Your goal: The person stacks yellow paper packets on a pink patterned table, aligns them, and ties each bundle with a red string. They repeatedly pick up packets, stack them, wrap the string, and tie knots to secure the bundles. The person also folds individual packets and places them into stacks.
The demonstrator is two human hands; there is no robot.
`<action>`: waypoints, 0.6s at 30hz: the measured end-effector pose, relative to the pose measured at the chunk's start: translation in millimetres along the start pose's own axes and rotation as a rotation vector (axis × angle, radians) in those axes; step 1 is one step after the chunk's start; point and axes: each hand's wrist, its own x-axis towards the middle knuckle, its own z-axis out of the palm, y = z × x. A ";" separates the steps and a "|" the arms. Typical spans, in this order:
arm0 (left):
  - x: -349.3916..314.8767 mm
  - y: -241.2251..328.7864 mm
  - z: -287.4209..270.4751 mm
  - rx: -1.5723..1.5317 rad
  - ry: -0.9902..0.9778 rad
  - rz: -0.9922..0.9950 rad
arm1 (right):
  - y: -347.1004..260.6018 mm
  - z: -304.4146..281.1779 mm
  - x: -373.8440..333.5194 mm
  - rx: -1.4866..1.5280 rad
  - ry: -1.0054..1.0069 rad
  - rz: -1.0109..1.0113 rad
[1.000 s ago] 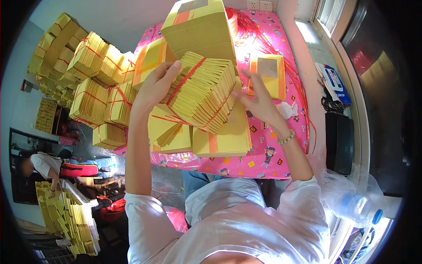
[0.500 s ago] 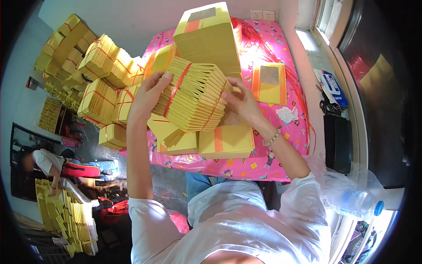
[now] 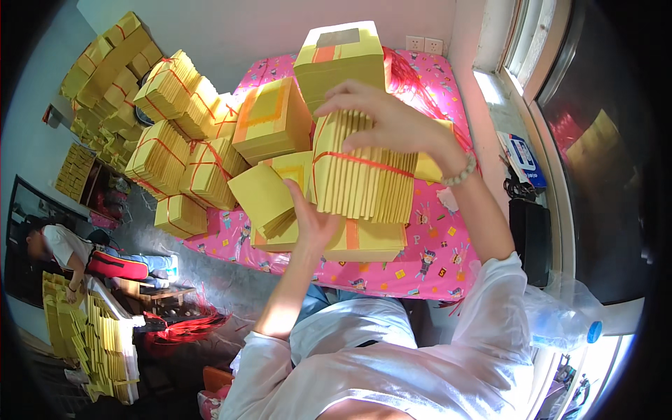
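A thick bundle of yellow paper envelopes (image 3: 364, 185), bound with red string, stands tilted above the bed in front of me. My left hand (image 3: 313, 222) holds it at the lower left, thumb up and the other fingers hidden behind it. Over its top edge reaches my right hand (image 3: 392, 119), open, thumb and fingers curved and apart. Beside my left hand a loose stack of yellow envelopes (image 3: 262, 196) leans on other stacks. Beneath the bundle lies a yellow stack with an orange band (image 3: 357, 241).
A tall yellow stack (image 3: 339, 66) and a wide one (image 3: 273, 119) stand farther back on the pink patterned bed cover (image 3: 434, 245). Tied bundles (image 3: 157, 157) are piled at left. Red strings (image 3: 409, 77) lie at the back. Another person (image 3: 70, 252) works at far left.
The bundle has turned and moved right and slightly down. My left hand has shifted from its upper left side to its lower left. My right hand has moved from its right side to above its top.
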 end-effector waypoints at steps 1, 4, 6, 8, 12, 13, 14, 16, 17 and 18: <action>0.7 -2.2 -9.8 -0.045 -0.070 -0.012 | -7.0 6.3 -0.4 -0.017 0.032 0.030; 4.6 6.9 -29.7 0.197 0.002 0.002 | -16.9 16.0 -8.7 -0.090 0.248 -0.005; 1.0 15.8 -28.0 0.184 0.021 0.029 | -16.0 23.2 -21.3 -0.003 0.358 0.113; 4.5 22.4 -36.1 0.266 0.009 0.027 | 4.2 24.4 -41.8 0.089 0.426 0.241; 2.6 31.8 -27.1 0.405 -0.121 0.004 | 32.0 45.1 -69.5 0.466 0.534 0.426; 4.4 36.3 -27.2 0.407 -0.130 -0.023 | 25.7 50.4 -68.7 0.609 0.572 0.435; 6.6 41.7 -29.3 0.432 -0.174 -0.018 | 18.4 50.6 -67.0 0.588 0.571 0.389; 12.7 49.6 -34.2 0.482 -0.265 -0.012 | 0.2 43.7 -64.4 0.544 0.569 0.299; 14.1 50.4 -34.2 0.506 -0.282 0.001 | -7.8 40.8 -64.7 0.411 0.546 0.251; 15.3 51.2 -34.3 0.531 -0.298 0.016 | -15.5 38.0 -65.1 0.279 0.521 0.203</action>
